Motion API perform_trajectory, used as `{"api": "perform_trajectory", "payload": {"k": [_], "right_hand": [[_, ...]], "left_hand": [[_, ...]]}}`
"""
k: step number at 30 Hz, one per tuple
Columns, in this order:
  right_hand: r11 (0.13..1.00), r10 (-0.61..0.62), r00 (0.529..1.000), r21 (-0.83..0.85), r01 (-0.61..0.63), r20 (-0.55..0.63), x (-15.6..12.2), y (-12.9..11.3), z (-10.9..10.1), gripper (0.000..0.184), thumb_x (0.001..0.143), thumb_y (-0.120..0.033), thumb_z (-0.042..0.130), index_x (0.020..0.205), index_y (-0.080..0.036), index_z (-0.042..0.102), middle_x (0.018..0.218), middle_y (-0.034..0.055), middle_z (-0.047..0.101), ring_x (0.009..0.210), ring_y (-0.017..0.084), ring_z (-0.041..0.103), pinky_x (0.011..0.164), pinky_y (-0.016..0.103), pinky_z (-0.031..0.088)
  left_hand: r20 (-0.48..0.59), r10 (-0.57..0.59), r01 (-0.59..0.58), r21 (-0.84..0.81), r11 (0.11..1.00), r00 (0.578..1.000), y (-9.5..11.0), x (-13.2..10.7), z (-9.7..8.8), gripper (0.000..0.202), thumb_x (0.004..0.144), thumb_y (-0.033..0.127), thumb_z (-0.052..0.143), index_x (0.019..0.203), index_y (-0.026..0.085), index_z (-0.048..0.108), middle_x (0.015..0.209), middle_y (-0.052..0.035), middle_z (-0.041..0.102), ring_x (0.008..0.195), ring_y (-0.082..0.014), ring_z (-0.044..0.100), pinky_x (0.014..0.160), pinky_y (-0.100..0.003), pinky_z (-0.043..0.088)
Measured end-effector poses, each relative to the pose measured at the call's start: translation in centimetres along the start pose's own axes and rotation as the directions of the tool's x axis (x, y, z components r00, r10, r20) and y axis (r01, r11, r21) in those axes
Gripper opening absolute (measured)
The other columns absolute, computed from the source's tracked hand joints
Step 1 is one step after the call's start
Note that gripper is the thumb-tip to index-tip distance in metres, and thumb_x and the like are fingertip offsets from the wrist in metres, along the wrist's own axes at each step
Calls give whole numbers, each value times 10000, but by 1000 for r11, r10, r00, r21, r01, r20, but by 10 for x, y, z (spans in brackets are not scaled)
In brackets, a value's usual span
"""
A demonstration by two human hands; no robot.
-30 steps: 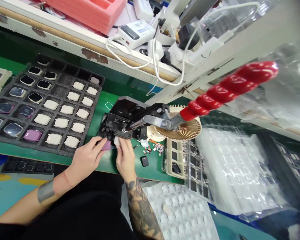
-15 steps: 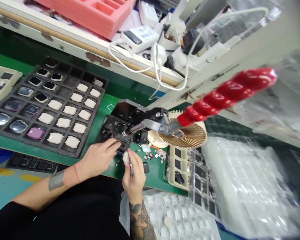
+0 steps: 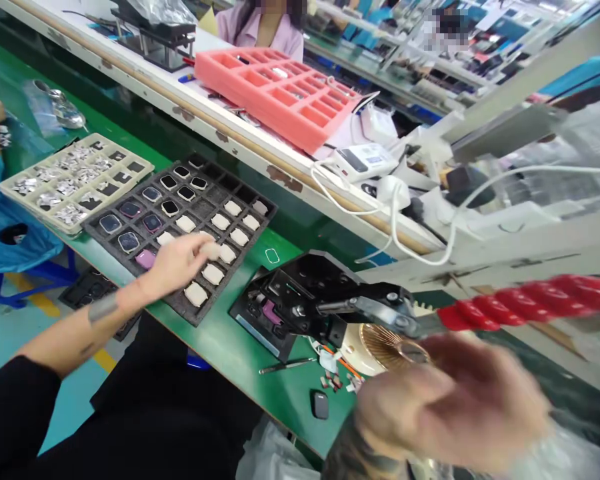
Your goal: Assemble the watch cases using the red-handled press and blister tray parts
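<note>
Well, our left hand (image 3: 177, 262) reaches over the black foam tray (image 3: 260, 219) toward its far right, fingers pinched together on a cream watch case (image 3: 210, 251) just above the rows. To the near right, our blurred right hand (image 3: 450, 400) spreads its fingers apart beside the red-handled press (image 3: 300, 300), which holds a purple case (image 3: 271, 312).

Bright, even light; right hand (image 3: 450, 400) blurred

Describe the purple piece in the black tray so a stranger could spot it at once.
On the green workbench, find the black foam tray of square cases. Near its front edge, by the left hand, lies the purple case, the only solid pale purple one; the others are cream or glassy.
</note>
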State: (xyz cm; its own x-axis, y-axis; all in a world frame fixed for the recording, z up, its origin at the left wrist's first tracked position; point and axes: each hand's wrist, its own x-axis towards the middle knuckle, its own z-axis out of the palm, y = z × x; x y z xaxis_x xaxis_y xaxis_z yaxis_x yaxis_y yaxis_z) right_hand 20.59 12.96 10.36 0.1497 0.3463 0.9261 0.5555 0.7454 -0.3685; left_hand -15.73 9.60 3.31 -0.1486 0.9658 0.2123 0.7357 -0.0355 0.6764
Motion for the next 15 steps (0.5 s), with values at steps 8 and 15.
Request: {"api": "perform_trajectory", "payload": {"k": [8,15], "right_hand": [[930,252,954,231,-285,164,76,-59,55,430,1088,-376,613,1436,-141,707,1163,140,740,901,156,757,810,340,596],[982,-188,965,42,183,182,-20,-55,34,589,799,49,764,1318,-215,676,1078,76,742,1130,287,786,943,496,680]], "left_hand": [[74,-118,89,320,943,990,-75,129,-17,310,1009,257,679,1277,135,777,1048,-81,796,979,-236,716,932,-335,511],[106,-22,-29,457,889,994,-83,135,-16,452,1064,290,564,1456,161,750,1390,-185,642,1259,-310,620,1052,-399,484]]}}
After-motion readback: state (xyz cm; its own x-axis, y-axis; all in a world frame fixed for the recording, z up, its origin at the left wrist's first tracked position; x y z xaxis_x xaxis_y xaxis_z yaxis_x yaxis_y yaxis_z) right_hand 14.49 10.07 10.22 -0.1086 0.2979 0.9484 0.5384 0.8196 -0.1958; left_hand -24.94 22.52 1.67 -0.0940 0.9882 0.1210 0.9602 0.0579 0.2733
